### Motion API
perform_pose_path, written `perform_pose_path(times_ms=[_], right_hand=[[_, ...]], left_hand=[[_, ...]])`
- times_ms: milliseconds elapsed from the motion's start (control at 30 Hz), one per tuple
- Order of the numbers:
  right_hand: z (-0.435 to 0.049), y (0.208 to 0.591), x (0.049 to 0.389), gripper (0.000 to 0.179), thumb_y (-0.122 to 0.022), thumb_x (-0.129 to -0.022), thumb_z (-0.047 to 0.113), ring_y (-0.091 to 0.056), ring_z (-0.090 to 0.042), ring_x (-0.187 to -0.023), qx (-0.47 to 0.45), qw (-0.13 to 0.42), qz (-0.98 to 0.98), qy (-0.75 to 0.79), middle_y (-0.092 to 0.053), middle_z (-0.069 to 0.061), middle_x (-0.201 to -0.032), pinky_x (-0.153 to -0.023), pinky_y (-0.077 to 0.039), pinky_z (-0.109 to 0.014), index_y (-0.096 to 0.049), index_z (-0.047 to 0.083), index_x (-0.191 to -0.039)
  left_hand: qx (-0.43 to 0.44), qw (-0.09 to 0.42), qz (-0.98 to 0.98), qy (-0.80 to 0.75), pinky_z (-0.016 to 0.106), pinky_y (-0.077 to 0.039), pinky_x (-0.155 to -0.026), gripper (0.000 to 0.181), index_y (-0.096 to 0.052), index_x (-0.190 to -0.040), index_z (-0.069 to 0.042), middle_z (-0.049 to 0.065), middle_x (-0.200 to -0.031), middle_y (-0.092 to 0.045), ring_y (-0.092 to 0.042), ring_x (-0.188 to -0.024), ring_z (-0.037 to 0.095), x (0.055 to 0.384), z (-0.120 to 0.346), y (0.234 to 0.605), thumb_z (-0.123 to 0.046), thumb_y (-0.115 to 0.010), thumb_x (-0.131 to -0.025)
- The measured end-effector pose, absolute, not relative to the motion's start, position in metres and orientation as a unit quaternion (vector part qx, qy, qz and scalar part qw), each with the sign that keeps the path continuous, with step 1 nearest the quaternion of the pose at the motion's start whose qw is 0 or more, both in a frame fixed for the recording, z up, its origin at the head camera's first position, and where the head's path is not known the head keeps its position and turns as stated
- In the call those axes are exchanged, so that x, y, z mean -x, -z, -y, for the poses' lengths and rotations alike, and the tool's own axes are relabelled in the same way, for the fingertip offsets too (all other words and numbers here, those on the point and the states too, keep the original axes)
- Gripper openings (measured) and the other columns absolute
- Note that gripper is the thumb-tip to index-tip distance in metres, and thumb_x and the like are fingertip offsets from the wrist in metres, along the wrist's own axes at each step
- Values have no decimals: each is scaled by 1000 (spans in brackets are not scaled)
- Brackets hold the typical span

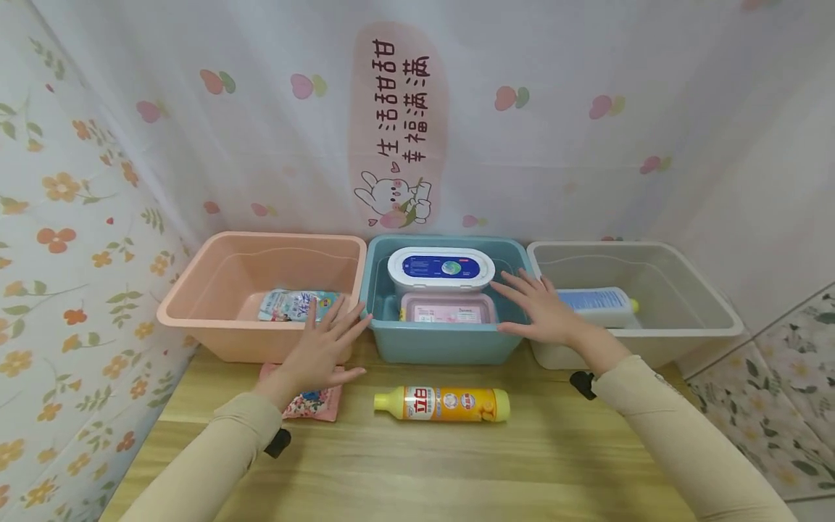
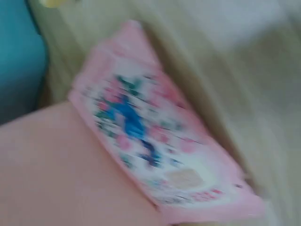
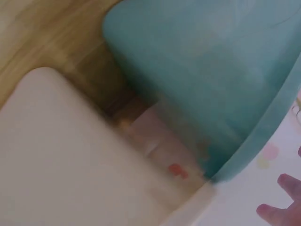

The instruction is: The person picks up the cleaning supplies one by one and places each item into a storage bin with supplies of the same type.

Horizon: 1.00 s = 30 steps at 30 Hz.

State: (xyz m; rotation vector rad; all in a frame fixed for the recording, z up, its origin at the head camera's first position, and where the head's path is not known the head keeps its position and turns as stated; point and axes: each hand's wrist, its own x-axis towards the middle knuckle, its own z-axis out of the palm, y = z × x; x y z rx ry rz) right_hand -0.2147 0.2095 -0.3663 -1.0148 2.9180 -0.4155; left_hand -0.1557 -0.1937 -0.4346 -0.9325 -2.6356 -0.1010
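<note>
In the head view my left hand (image 1: 314, 357), fingers spread, hovers by the front right corner of the pink bin (image 1: 215, 325) and holds nothing. Beneath that forearm lies a pink floral packet (image 1: 326, 403), partly hidden; the left wrist view shows the packet (image 2: 141, 127) whole, beside the bin. My right hand (image 1: 544, 313) also has its fingers spread, over the gap between the blue bin (image 1: 443, 344) and the grey bin (image 1: 678, 333). Its fingertips overlap the blue bin's right rim. A yellow dish soap bottle (image 1: 450, 404) lies on its side on the table between my arms.
The blue bin holds a white lidded tub (image 1: 398, 272) and a pink box (image 1: 450, 310). A light blue pouch (image 1: 287, 304) is in the pink bin, and a white bottle (image 1: 596, 301) lies in the grey one. Behind the bins hangs a printed curtain (image 1: 522, 167).
</note>
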Motion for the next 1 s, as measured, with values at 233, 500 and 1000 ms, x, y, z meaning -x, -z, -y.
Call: perform_pose_path(times_ms=[233,500,1000], right_hand=[[-237,377,204,77,-60,-86,49,-8,-48,-141,297,6,-945,137,-21,-22,-153,-107,-4,-69,-30,12,-147],[-258,386,194,80,-62,-84,48,-4,-45,-143,279,11,-947,157,-16,-26,-153,-108,-2,-67,-29,12,-147],[-268,400,188,82,-61,-85,51,-9,-44,-143,277,30,-954,108,-12,-25,-154,-109,-10,-65,-26,15,-149]], left_hand=[[346,179,921,16,69,-3,-107,81,-35,-145,-18,4,-155,-26,4,-147,27,136,227,449,-73,-19,-88],[367,225,902,17,66,3,-109,78,-27,-148,-22,-5,-159,-9,4,-147,27,124,253,463,-71,-21,-89],[337,187,923,-11,68,-20,-103,79,-47,-136,-15,11,-146,-39,-25,-136,40,108,281,498,-59,-63,-73]])
